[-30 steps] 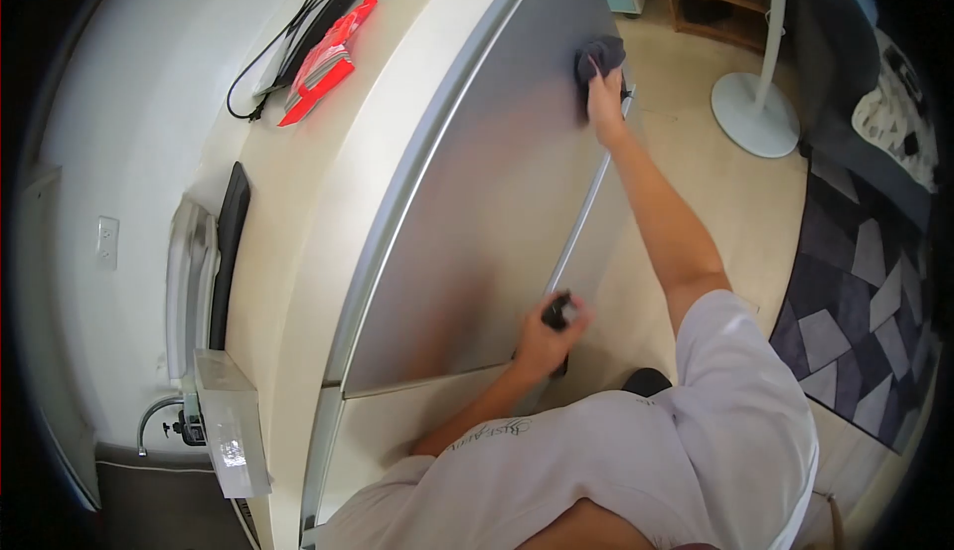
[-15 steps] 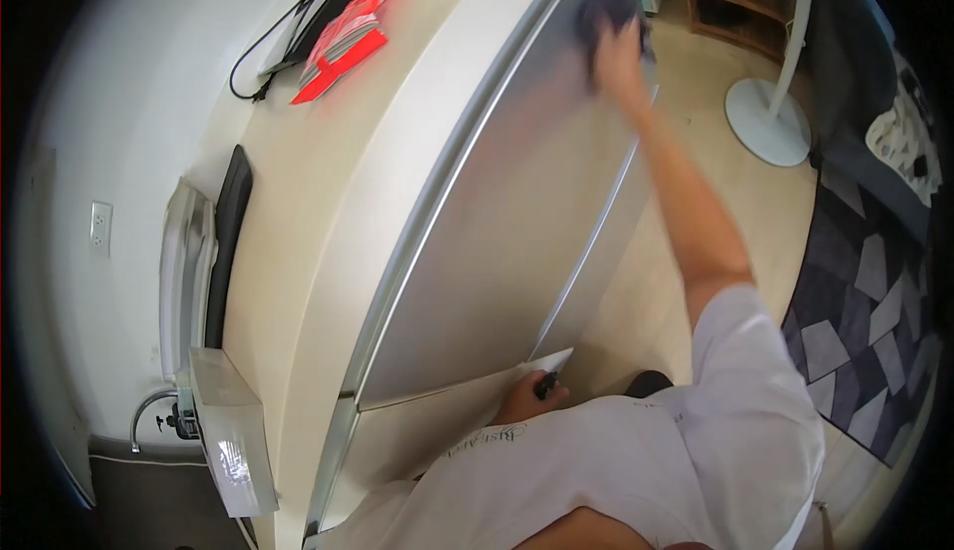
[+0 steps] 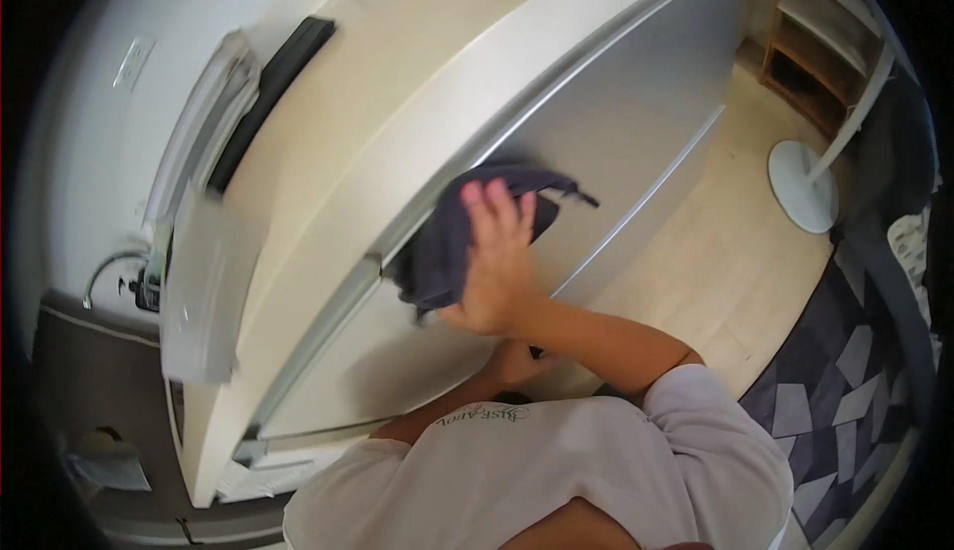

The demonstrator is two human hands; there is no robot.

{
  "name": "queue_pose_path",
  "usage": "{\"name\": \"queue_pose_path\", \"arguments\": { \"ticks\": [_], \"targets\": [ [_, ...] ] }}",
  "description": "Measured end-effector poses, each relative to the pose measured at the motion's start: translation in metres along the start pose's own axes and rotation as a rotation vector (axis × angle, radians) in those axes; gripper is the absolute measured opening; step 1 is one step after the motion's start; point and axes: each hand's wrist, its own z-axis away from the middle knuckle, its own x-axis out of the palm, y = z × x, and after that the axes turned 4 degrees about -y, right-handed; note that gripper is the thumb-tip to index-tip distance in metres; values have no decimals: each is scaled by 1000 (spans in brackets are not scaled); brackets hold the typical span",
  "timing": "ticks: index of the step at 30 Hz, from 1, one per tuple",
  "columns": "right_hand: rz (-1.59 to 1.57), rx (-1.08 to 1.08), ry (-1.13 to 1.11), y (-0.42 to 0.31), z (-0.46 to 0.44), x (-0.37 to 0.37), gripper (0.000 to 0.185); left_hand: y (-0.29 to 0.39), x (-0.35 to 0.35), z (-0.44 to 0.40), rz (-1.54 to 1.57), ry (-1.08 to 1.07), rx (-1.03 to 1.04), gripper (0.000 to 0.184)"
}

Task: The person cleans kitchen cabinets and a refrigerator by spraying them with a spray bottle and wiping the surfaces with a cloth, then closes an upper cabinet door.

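My right hand (image 3: pixel 497 262) presses a dark grey cloth (image 3: pixel 447 247) against the silver-grey front panel (image 3: pixel 636 103) of a long cabinet, near the joint between two panels. The fingers lie over the bunched cloth, and one loose corner sticks out to the right. Below the right forearm, my left hand (image 3: pixel 512 363) is closed around a small black thing (image 3: pixel 538 352). Only a bit of that thing shows, so I cannot tell its kind. The left hand is low, close to the neighbouring panel (image 3: pixel 397 351) and in front of my shirt.
On the cabinet's pale top (image 3: pixel 397 63) lie a long black object (image 3: pixel 273 98) and a whitish box (image 3: pixel 204 292) along the wall side. A white stand base (image 3: pixel 803 187) is on the floor to the right, near a patterned rug (image 3: pixel 845 391) and wooden shelves (image 3: pixel 820 68).
My right hand has brought the cloth from the panel's far end back towards me, to the panel joint. The view has shifted along the cabinet. My left hand stays low, still closed.
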Motion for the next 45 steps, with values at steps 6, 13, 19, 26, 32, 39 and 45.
{"name": "queue_pose_path", "arguments": {
  "ticks": [6, 13, 19, 26, 32, 39, 45],
  "targets": [
    [-36, 17, 225, 29, -29, -18, 85, 6, 11, 70, 14, 50, -368, 36],
    [153, 337, 454, 151, -70, -38, 55, -59, 35, 225, 132, 310, -470, 31],
    [-18, 111, 255, -99, 60, 65, 88, -61, 32, 273, 288, 394, -492, 28],
    [-161, 148, -422, -171, 186, 97, 70, -26, 29, 252, 282, 381, -406, 26],
    [-14, 309, 333, -67, 67, 55, 87, -31, 17, 257, 206, 347, -485, 28],
    [63, 223, 449, -19, -17, 16, 80, -40, 6, 228, 177, 252, -561, 30],
    [-183, 835, 531, 87, 159, 55, 63, -45, 16, 209, 178, 206, -545, 29]
  ]
}}
